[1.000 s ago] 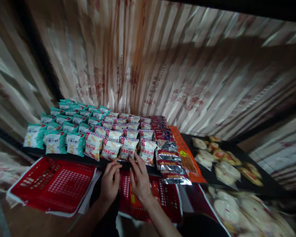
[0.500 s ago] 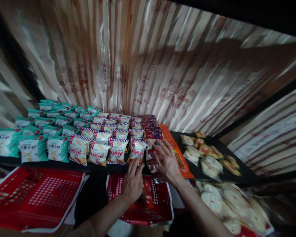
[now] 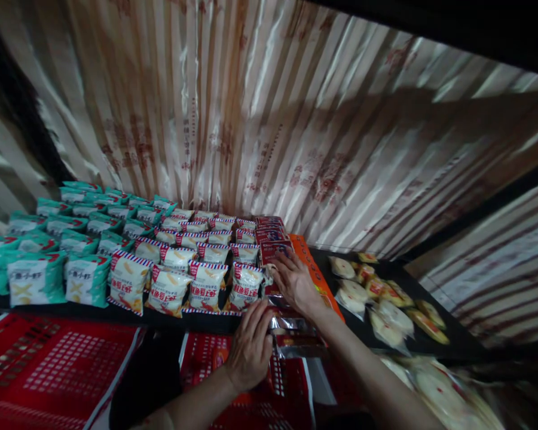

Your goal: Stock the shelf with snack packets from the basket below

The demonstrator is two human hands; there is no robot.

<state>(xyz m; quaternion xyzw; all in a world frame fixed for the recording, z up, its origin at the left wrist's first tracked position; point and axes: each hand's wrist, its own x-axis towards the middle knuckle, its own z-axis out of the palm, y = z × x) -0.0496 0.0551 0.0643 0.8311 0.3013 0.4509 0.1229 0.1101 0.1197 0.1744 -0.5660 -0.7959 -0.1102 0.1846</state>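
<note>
Right hand (image 3: 298, 288) laid palm down across a row of dark red packets (image 3: 275, 249), fingers a little spread and bent at the tips; whether pinched on a packet or merely resting, cannot tell. Left hand (image 3: 250, 349) at the near end of the same row, fingers side by side, thumb apart — closure on a packet edge likewise not to be made out. Dark red packets: overlapping in a line from the rear of the black shelf (image 3: 457, 340) to its front, printed faces at the back, silver ends (image 3: 291, 324) at the front and just beside the left hand. Immediately right, an orange bag (image 3: 305, 255), flat, partly covered by the right hand and forearm. Farther right on the shelf: pale round items in clear wrap (image 3: 355, 294), with small yellow packs (image 3: 397, 292) among and beyond them. Immediately left, white bags with red-and-blue striped edges (image 3: 207, 288), upright, several rows deep, four in front. Farther left, teal-and-white bags (image 3: 36, 280), likewise in rows. Below the shelf edge: two perforated red baskets, one at far left (image 3: 63, 388), one beneath the left hand (image 3: 291, 388) with an orange item (image 3: 219, 358) inside. Behind all, a pleated pale curtain (image 3: 296, 149) with reddish print.
</note>
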